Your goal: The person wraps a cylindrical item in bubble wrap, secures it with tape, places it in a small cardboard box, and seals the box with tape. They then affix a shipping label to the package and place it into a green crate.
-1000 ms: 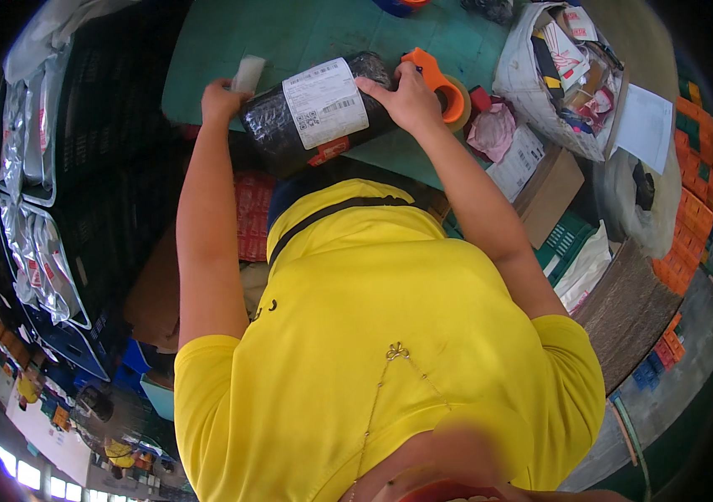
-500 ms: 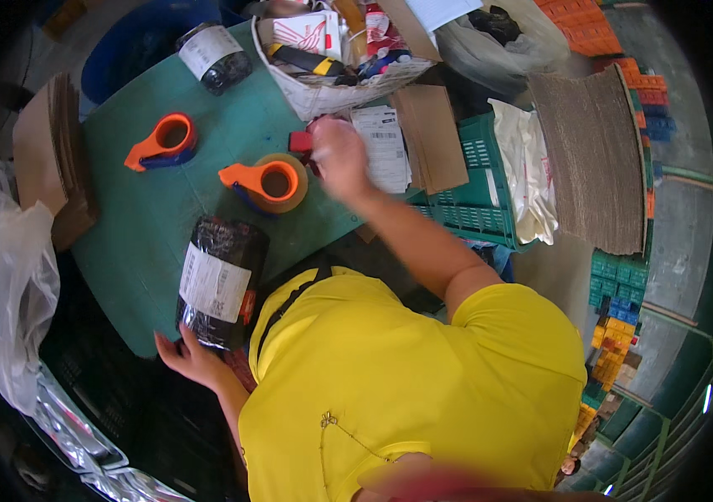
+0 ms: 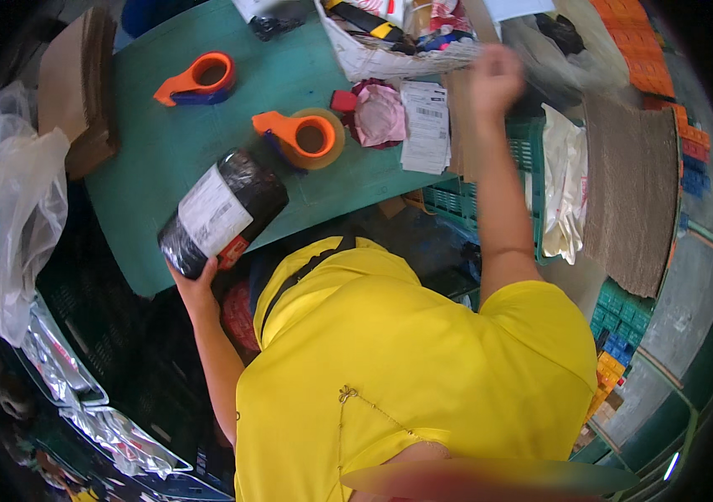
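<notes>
My left hand (image 3: 195, 283) grips the lower end of a black plastic-wrapped parcel (image 3: 252, 188), which lies tilted near the table's front edge. A white printed label and a small red patch show on the wrap. My right hand (image 3: 496, 81) is raised beside the white box of tools (image 3: 365, 54), over a flat piece of cardboard; motion smears its fingers, and whether they hold anything is hidden. Left of that hand are a stack of printed slips (image 3: 426, 125) and a round pink and dark red thing (image 3: 380, 115) with a small red block (image 3: 342, 101).
Two orange tape dispensers (image 3: 197, 79) lie on the green table (image 3: 147, 159). Folded cardboard (image 3: 80, 92) stands at the left, beside clear plastic bags (image 3: 13, 209). At the right are a green crate (image 3: 448, 199), white plastic bags (image 3: 564, 184) and stacked cardboard sheets (image 3: 631, 192).
My right hand has left the pink and dark red thing and swung right and away from me. My left hand has closed on the parcel's end, and the parcel has turned. The view has shifted.
</notes>
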Tool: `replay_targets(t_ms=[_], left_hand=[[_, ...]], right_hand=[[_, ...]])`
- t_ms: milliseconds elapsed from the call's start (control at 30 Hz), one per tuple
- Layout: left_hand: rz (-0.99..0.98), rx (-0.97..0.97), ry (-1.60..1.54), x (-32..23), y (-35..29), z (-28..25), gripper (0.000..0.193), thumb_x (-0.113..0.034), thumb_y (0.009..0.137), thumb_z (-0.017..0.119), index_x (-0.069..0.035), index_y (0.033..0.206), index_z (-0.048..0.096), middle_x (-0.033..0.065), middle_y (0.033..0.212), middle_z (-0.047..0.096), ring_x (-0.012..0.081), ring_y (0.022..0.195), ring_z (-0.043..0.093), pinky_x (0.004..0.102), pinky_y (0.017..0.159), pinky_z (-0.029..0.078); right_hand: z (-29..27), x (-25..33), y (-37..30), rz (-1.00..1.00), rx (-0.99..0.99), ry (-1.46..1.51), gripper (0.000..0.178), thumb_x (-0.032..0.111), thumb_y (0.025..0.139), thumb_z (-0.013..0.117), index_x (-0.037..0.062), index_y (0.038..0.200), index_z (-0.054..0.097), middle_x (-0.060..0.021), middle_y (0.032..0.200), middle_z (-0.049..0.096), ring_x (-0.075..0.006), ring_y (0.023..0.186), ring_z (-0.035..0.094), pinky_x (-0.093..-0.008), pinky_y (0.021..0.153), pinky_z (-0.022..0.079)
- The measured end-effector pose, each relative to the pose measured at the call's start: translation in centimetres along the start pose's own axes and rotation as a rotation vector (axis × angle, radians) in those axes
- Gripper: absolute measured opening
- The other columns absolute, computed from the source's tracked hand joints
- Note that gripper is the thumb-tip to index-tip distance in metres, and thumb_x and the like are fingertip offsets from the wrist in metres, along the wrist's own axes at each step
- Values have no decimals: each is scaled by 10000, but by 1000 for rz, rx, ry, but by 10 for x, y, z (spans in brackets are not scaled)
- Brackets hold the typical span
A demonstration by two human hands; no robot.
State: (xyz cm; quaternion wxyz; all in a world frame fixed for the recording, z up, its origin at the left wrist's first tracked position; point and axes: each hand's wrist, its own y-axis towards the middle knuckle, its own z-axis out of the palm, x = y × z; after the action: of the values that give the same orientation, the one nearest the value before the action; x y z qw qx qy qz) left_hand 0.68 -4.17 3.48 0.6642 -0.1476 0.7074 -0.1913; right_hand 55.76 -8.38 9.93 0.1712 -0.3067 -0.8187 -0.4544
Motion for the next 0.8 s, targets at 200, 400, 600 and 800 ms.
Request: replay_targets(t_ms=[200,400,600,800], left_hand=[[34,41,203,-18,31,-13,1052,-71,656,846,-29,1497,216,168,1317,492,263,1199,489,362,1047,372],[45,12,256,-13,30,-12,1139,-181,624,889,-3,1501,185,222,1353,471,280,1230,481,351,1047,374],[38,-7,268,-20,32,-9,1163,-222,609,907,36,1485,186,235,1377,449,290,1245,474,355,1049,378],[79,-4,347,-9,38,-12,1183,-264,606,908,25,1489,175,250,1391,428,320,1274,447,380,1075,349]], right_hand=[[106,38,-139,-457,1031,-264,451,139,780,696,205,1215,597,-106,1279,558,-305,1149,548,-424,943,459],[115,38,-132,-44,730,20,368,226,925,588,81,1238,459,-245,1027,637,-438,866,627,-492,782,493],[43,185,-167,-465,924,356,359,93,876,658,33,1195,505,-144,1026,584,-234,838,628,-309,729,526],[41,256,-200,-322,904,620,341,8,697,792,23,965,582,-116,922,609,-282,800,622,-337,702,510]])
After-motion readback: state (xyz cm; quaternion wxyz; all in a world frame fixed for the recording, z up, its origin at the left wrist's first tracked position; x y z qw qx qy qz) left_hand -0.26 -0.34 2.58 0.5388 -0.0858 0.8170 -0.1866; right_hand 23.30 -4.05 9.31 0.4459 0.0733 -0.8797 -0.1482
